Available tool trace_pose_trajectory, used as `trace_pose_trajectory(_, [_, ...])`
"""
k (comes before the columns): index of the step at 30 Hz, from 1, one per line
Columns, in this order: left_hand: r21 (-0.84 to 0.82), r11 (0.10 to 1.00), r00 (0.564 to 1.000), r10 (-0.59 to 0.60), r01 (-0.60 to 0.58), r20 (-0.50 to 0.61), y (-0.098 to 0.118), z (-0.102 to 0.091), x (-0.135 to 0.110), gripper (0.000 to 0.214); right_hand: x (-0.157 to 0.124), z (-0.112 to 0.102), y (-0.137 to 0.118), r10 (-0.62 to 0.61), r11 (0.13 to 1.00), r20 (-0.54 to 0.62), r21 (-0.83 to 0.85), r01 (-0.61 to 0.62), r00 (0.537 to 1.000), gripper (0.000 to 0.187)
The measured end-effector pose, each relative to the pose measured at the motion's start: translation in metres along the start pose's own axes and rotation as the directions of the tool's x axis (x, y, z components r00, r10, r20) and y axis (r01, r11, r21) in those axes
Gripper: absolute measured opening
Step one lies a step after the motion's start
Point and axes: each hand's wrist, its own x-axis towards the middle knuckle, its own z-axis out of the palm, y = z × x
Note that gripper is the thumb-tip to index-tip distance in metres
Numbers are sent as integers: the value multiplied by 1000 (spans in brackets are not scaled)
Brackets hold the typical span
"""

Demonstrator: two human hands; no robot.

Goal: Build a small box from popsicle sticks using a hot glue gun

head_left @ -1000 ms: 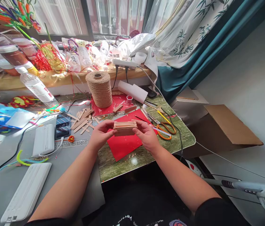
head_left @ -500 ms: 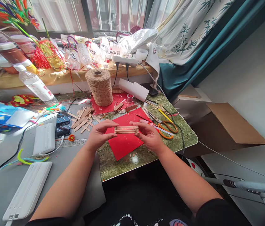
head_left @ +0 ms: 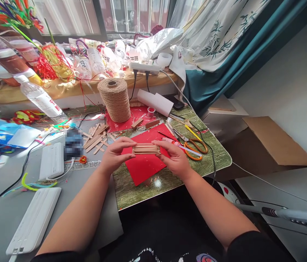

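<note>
1. The block of wooden sticks is pale tan, made of thin strips laid parallel in a compact stack.
2. Its near side shows long, narrow edges with darker lines between them; they are too fine to count surely.
3. It is held nearly level, its length running from 9 o'clock to 3 o'clock.
4. The left hand grips its 9 o'clock end and the right hand its 3 o'clock end, fingertips partly hiding both.
5. In view, red paper shows behind it, reaching out toward 6 o'clock.
</note>
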Motion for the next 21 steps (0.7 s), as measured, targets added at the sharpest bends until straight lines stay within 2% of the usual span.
trace_pose_trajectory(3, [6,1000,1000,3,-3,8,1,1,0,42,-1,0,-1,19,1000,-2,-22,-19,1000,40])
trace_pose_trajectory(5, [-9,1000,1000,-29,29,4,1,3,0,46,-1,2,0,46,999,-21,24,-45,999,39])
trace_pose_trajectory(7, [-41,996,997,-76,77,11,0,4,-1,67,-1,5,0,90,983,-38,162,-83,995,39])
trace_pose_trajectory(9, [-68,991,993,-115,117,29,-2,5,-1,92,-1,10,1,143,935,-53,334,-117,988,39])
trace_pose_trajectory(10, [-81,987,990,-133,136,41,-2,6,-1,99,-1,13,3,172,902,-65,411,-131,983,39])
trace_pose_trajectory(12, [-96,980,984,-171,175,49,-3,7,-1,89,-1,20,6,236,833,-94,532,-151,967,38])
trace_pose_trajectory(16, [-101,971,976,-218,217,-4,-1,8,-1,41,-6,36,19,318,714,-46,669,-208,947,37])
trace_pose_trajectory(18, [-87,979,981,-190,187,-30,3,8,0,33,-9,40,23,299,739,0,633,-232,954,37])
trace_pose_trajectory(21, [4,993,993,-118,119,-30,9,8,0,33,-13,37,22,209,899,-43,402,-174,977,54])
